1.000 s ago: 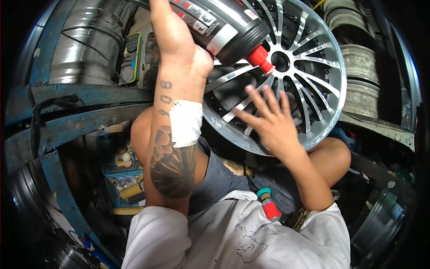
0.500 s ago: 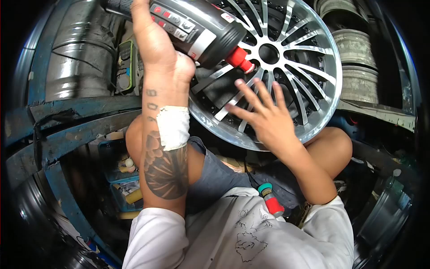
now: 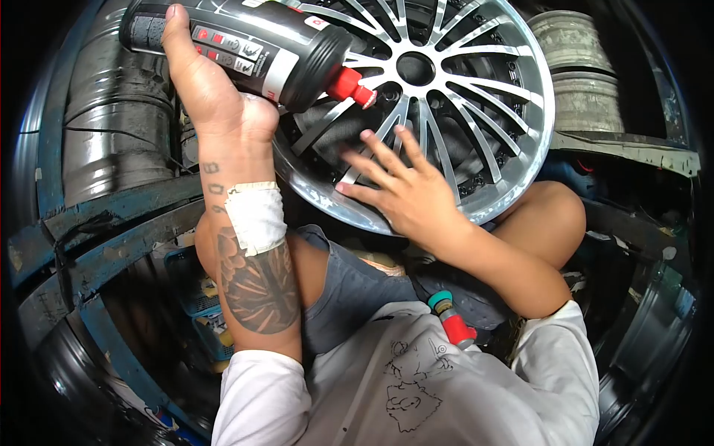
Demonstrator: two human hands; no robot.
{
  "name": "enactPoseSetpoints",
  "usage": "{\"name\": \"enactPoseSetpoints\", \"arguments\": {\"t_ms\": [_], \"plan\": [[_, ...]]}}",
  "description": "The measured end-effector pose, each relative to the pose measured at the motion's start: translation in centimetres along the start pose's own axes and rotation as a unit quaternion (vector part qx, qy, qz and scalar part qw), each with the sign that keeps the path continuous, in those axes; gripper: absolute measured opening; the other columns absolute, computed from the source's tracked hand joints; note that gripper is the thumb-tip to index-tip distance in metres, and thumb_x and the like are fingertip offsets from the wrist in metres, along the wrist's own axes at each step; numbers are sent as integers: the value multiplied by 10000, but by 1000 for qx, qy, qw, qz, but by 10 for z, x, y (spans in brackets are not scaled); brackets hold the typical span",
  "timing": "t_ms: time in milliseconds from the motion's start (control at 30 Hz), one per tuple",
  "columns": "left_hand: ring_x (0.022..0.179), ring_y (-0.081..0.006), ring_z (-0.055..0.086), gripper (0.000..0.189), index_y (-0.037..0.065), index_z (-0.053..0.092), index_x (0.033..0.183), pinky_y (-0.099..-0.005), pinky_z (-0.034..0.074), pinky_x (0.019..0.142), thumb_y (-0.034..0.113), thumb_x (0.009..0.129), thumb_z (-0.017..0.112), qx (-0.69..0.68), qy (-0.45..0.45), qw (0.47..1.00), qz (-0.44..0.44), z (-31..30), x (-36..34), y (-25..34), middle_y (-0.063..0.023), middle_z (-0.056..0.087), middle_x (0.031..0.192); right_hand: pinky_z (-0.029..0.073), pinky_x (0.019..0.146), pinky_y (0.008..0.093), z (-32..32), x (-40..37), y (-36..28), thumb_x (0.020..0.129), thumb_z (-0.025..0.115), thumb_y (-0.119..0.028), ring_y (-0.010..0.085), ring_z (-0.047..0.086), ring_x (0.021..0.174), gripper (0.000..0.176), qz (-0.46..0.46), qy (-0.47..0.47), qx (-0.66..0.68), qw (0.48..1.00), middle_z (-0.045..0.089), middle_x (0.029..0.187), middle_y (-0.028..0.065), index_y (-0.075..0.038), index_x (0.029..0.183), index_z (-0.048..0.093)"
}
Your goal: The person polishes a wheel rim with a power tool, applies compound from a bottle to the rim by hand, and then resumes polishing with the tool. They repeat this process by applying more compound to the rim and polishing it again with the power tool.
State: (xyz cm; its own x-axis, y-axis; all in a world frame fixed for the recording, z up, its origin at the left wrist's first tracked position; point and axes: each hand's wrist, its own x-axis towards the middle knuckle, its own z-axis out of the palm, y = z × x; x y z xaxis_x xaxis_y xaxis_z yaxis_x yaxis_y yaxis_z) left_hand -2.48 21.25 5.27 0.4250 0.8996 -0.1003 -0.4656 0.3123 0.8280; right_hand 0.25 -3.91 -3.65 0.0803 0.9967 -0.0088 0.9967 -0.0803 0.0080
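Note:
A black bottle (image 3: 245, 52) with a red nozzle is tilted, its tip pointing down to the right over the spokes of a silver and black wheel rim (image 3: 535, 111). My left hand (image 3: 216, 89) is wrapped round the bottle from below, its thumb showing at the side. Fingers spread, my right hand (image 3: 405, 178) is over the lower spokes and holds nothing; some of its fingertips are blurred. Whether they touch the metal I cannot tell.
Metal rims (image 3: 584, 74) are stacked at the right behind a ledge, and a large metal drum shape (image 3: 115, 126) stands at the left. Blue metal bars (image 3: 126, 357) run down the left side. A small red and green tool (image 3: 454, 321) lies against the shirt.
The bottle and my left hand have shifted left in view. My right hand has moved left and slightly down over the spokes. The wheel rim also appears further left and higher.

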Motion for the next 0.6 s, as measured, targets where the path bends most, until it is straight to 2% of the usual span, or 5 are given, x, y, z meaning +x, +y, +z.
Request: {"name": "enactPoseSetpoints", "arguments": {"t_ms": [200, 300, 367, 467, 600], "plan": [[1090, -257, 712, 518, 71, 611, 1305, -439, 580, 990, 520, 1054, 547, 7, -15, 1000, 17, 2, -2, -2, -92, 716, 1211, 136, 1278, 629, -10, 14, 21, 998, 573, -280, 310, 308, 1580, 493, 89, 38, -49, 994, 404, 1673, 53, -339, 1487, 602], [1081, -255, 714, 528, 67, 607, 1306, -434, 586, 978, 525, 1051, 550, -3, -19, 1000, 17, 1, -3, 0, -98, 712, 1210, 272, 1235, 585, -29, 11, 37, 1049, 600, -269, 389, 423, 1494, 486, 163, 104, 245, 950, 417, 1634, 212, -210, 1530, 562], [1134, -288, 703, 522, 40, 598, 1336, -475, 580, 1025, 490, 1079, 534, -14, -20, 1000, 16, 3, -3, 2, -129, 709, 1241, 365, 1202, 454, -34, 8, 43, 1058, 610, -269, 375, 536, 1394, 569, 170, 121, 508, 836, 476, 1582, 244, -109, 1589, 482], [1129, -294, 706, 534, 40, 597, 1337, -479, 585, 1022, 502, 1074, 548, 0, -22, 999, 26, 3, -2, 1, -133, 709, 1243, 403, 1170, 407, -37, 9, 32, 1059, 604, -251, 287, 543, 1387, 645, 152, 82, 865, 470, 473, 1592, 192, -16, 1620, 392], [1084, -265, 724, 599, 56, 616, 1325, -425, 599, 975, 579, 1035, 607, -8, -35, 999, 13, 2, 0, -1, -104, 728, 1196, 443, 1134, 429, -46, 12, 22, 1039, 603, -264, 269, 514, 1402, 751, 102, 72, 961, 247, 427, 1620, 174, 59, 1637, 281]]}}
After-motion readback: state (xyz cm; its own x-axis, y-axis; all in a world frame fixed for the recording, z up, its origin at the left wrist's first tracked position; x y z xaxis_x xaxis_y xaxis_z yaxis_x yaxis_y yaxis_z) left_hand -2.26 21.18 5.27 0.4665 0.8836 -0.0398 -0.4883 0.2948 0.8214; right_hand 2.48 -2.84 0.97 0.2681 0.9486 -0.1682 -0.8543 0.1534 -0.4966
